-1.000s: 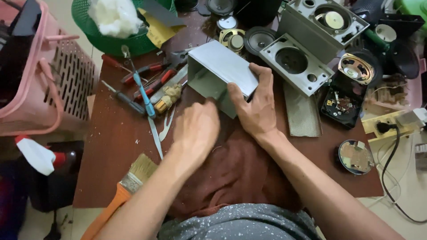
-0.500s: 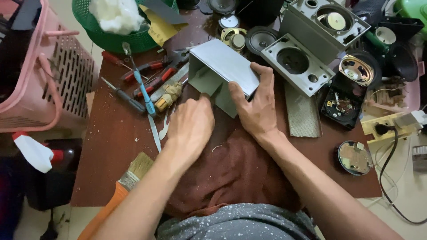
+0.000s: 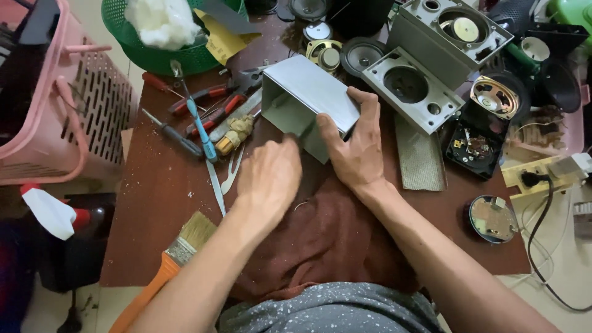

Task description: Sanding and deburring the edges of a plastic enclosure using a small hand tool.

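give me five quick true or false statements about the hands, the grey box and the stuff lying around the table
1. The right hand grips the open grey box. True.
2. The left hand holds a screwdriver. False: it holds no tool and lies by the box's lower edge, over the brown cloth.
3. The paintbrush with an orange handle lies at the table's near left edge. True.
4. The green basket sits at the right end of the table. False: it sits at the far left, with white stuffing in it.
5. The pliers and screwdrivers lie right of the box. False: they lie to its left.
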